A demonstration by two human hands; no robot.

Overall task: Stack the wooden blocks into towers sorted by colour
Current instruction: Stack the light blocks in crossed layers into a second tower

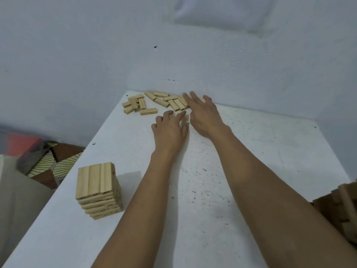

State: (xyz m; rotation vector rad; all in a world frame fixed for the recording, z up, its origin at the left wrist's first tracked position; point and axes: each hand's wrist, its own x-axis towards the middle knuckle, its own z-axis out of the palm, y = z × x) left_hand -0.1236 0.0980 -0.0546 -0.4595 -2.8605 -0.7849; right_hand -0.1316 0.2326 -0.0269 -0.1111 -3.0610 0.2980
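Head view: the left hand [170, 132] and right hand [204, 117], fingers spread and holding nothing, reach the loose blocks [154, 101] at the table's [212, 190] far edge; a pale tower [98, 190] stands near its left edge.

One wide-angle view, from the person's head, looks forward and down along the white worktop [251, 151] toward its far corner, where it meets the pale wall [96, 55]. The worktop's near end lies close under the lens, the far corner well away.
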